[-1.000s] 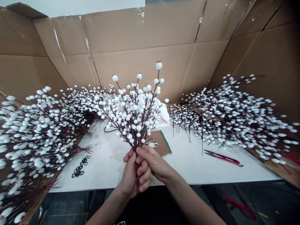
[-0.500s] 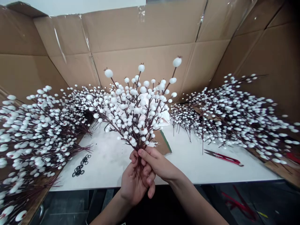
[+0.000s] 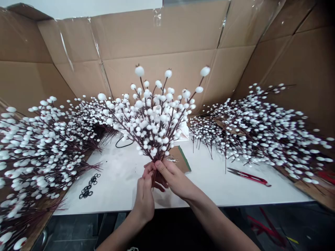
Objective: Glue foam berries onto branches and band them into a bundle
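Observation:
A bunch of white artificial berry stems point(image 3: 157, 122) stands upright in the middle, its brown stalks gathered low down. My left hand point(image 3: 146, 193) is closed round the stalks from the left and below. From the right, my right hand point(image 3: 172, 177) grips the same stalks, its thumb pressed on them just under the lowest berries. The two hands touch or nearly touch. The lower stalk ends are mostly hidden by my fingers.
Heaps of similar berry stems lie left point(image 3: 44, 146) and right point(image 3: 261, 129). Small black rubber rings point(image 3: 89, 186) lie on the white table point(image 3: 115, 188). Red-handled snips point(image 3: 248, 176) rest at right. A cardboard piece point(image 3: 180, 158) lies behind my hands; cardboard walls point(image 3: 162, 42) surround the table.
The bunch has turned a little and its left berries have shifted right. My left hand has rotated, its palm now turned away and its back showing. My right hand has moved up slightly.

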Demonstrator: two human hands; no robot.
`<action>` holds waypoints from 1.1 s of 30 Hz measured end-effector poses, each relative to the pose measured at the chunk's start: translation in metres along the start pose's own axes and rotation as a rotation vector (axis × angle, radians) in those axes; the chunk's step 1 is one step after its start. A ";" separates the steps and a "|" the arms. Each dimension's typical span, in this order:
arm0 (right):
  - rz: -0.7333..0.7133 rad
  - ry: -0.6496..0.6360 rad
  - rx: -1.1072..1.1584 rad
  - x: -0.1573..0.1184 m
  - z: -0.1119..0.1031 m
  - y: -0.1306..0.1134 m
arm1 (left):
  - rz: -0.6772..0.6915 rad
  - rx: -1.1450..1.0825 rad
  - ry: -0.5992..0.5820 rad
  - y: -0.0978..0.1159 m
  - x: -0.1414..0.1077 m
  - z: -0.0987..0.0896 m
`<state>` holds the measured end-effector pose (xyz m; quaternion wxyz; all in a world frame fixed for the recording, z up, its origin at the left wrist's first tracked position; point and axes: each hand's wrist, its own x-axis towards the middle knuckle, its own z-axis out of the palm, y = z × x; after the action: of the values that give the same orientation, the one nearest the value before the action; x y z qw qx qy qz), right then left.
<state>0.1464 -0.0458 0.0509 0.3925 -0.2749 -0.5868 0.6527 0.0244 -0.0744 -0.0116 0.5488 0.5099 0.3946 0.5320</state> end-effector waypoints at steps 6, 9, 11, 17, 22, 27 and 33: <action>0.013 -0.065 0.134 -0.002 -0.018 -0.033 | 1.053 0.761 0.119 0.037 0.012 -0.066; 0.061 -0.130 0.283 0.000 -0.014 -0.034 | 1.725 1.312 -0.016 0.072 0.030 -0.074; 0.080 -0.198 0.347 0.001 -0.008 -0.030 | 1.689 1.504 -0.158 0.092 0.043 -0.067; 0.157 -0.359 0.358 -0.003 -0.001 -0.030 | 1.098 1.435 -0.448 0.107 0.068 -0.044; 0.146 -0.448 0.270 -0.005 -0.005 -0.048 | 1.131 1.365 -0.520 0.113 0.080 -0.040; 0.236 -0.343 0.246 -0.010 -0.004 -0.062 | 1.049 1.419 -0.508 0.121 0.087 -0.035; 0.267 -0.273 0.285 -0.011 -0.010 -0.063 | 1.381 1.523 -0.429 0.127 0.093 -0.027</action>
<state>0.1723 -0.0497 0.1102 0.2544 -0.2011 -0.4946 0.8063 -0.0135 0.0103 0.1187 -0.2813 0.9182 0.1431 0.2392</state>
